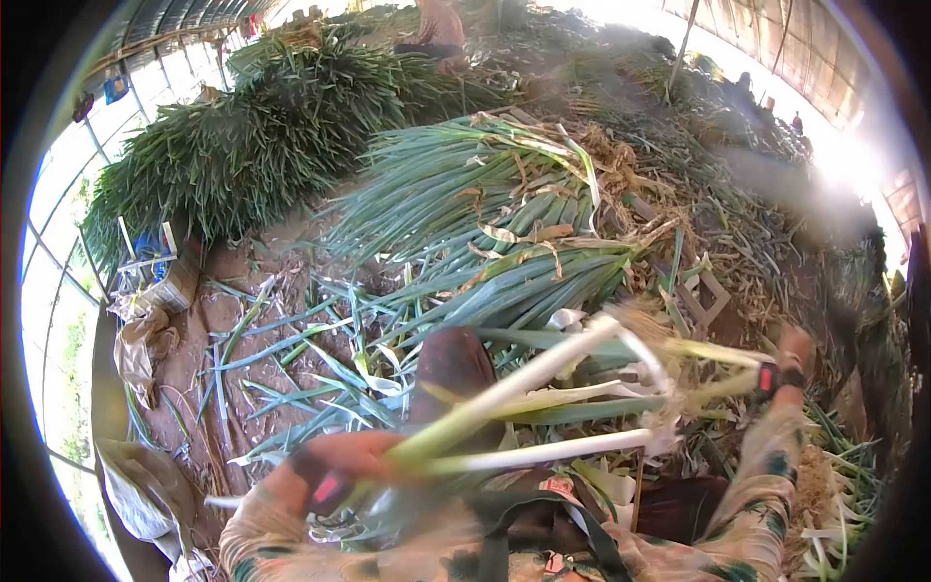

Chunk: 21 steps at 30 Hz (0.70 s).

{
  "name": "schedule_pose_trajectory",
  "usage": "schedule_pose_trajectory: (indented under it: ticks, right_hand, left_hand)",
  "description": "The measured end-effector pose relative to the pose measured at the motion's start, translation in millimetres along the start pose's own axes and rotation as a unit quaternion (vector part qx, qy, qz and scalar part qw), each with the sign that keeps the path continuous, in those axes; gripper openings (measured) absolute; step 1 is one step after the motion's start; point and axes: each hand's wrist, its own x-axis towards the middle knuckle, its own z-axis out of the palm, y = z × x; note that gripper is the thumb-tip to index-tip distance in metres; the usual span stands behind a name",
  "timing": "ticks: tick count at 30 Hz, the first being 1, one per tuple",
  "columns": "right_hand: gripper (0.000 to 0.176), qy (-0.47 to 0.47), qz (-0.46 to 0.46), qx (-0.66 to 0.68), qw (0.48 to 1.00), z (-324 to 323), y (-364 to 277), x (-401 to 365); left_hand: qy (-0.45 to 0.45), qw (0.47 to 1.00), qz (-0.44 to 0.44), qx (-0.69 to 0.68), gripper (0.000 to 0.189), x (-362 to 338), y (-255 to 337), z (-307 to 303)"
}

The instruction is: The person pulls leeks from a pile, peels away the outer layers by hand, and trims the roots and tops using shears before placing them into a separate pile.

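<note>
My left hand [364, 458], blurred by motion, is wrapped round the green part of some green onions [529, 383], whose white stems stretch up and right across my lap. At the right, my right hand [793, 357] is raised near pale yellowish leaves and roots. Its fingers are smeared, and I cannot make out their grip. A dark band with a red patch sits at its wrist. Beyond my knee lies a pile of green onions [495, 223] with leaves to the left and roots to the right.
A tall stack of green onions [262, 136] stands at the back left. Another person [436, 29] is at the far top. A small crate [170, 281] and a brown sack [144, 349] are at the left. Loose leaves [291, 359] litter the ground, and husks cover the right side.
</note>
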Motion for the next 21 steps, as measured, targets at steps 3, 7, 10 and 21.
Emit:
schedule_pose_trajectory:
  ticks: [3,7,10,21]
  right_hand:
    - [0.039,0.064,0.079,0.118,0.988,-34.3,10.6,-30.7]
    - [0.055,-0.088,-0.058,0.022,0.994,-52.7,-90.3,-91.0]
    - [0.068,0.031,-0.276,0.134,0.951,-43.2,-169.9,-150.8]
    - [0.02,-0.068,-0.587,0.198,0.782,-99.9,-257.1,-245.4]
  left_hand:
    - [0.124,0.989,-0.076,-0.015,0.056,-11.1,-0.3,-1.8]
    - [0.134,0.984,-0.012,-0.115,0.054,51.3,-25.2,-20.9]
    - [0.127,0.988,0.044,-0.073,0.054,82.9,15.2,-5.1]
    - [0.013,0.993,0.116,0.005,0.059,89.0,68.3,30.8]
